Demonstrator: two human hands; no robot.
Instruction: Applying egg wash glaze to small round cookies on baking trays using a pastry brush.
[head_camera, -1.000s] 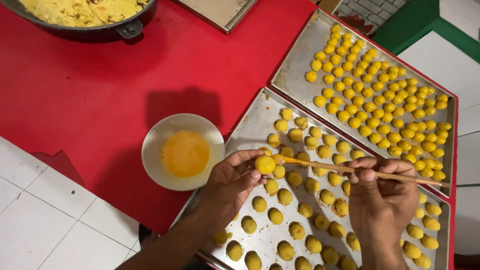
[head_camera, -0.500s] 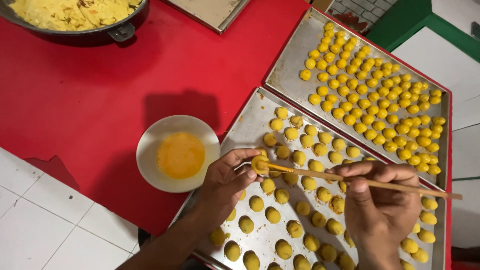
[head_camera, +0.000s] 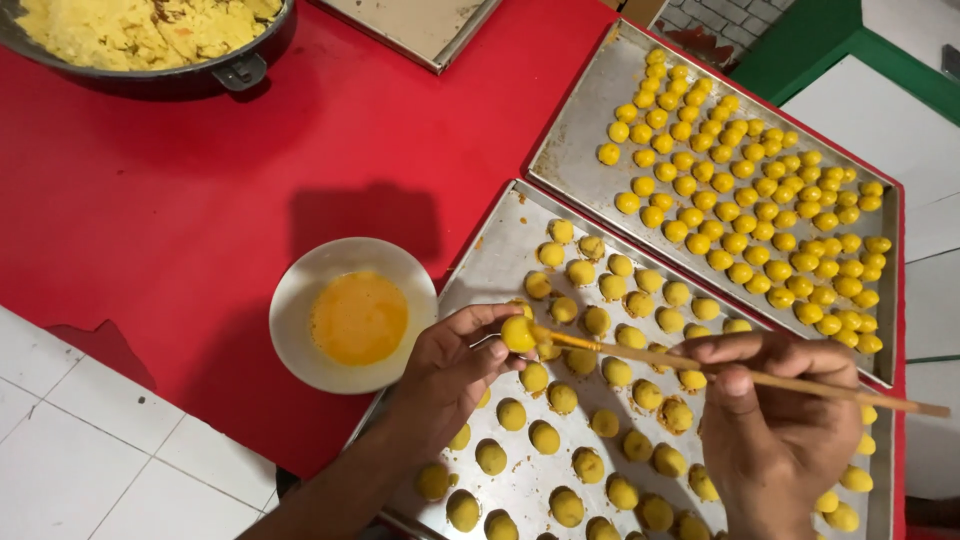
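- Left hand (head_camera: 445, 375), lower centre of frame: thumb and fingertips pinched on one yellow dough ball (head_camera: 518, 333), lifted just above the near tray (head_camera: 500, 250); other fingers loosely curled.
- Right hand (head_camera: 775, 425), lower right: closed around a thin wooden brush (head_camera: 740, 375), held like a pen; its tip touches the ball's right side.
- Doing it well, by my judgement: light strokes, turn the ball between the fingertips so the top gets coated evenly, keep the grip soft so the ball is not dented, keep drips off the tray.
- White bowl (head_camera: 290, 300) of orange egg wash (head_camera: 358, 318) sits just left of the near tray, near the left hand, on the red table (head_camera: 200, 180).
- Near tray holds loose rows of balls, paler and matte; the rows crowd under both hands, so little room to set one down without bumping neighbours.
- Far tray (head_camera: 580, 130), upper right: tightly packed, brighter yellow balls.
- Upper left: dark pan (head_camera: 215, 70) of crumbly yellow dough, well apart. Top centre: edge of another flat tray (head_camera: 420, 30).
- White tiled floor (head_camera: 80, 460) at lower left.
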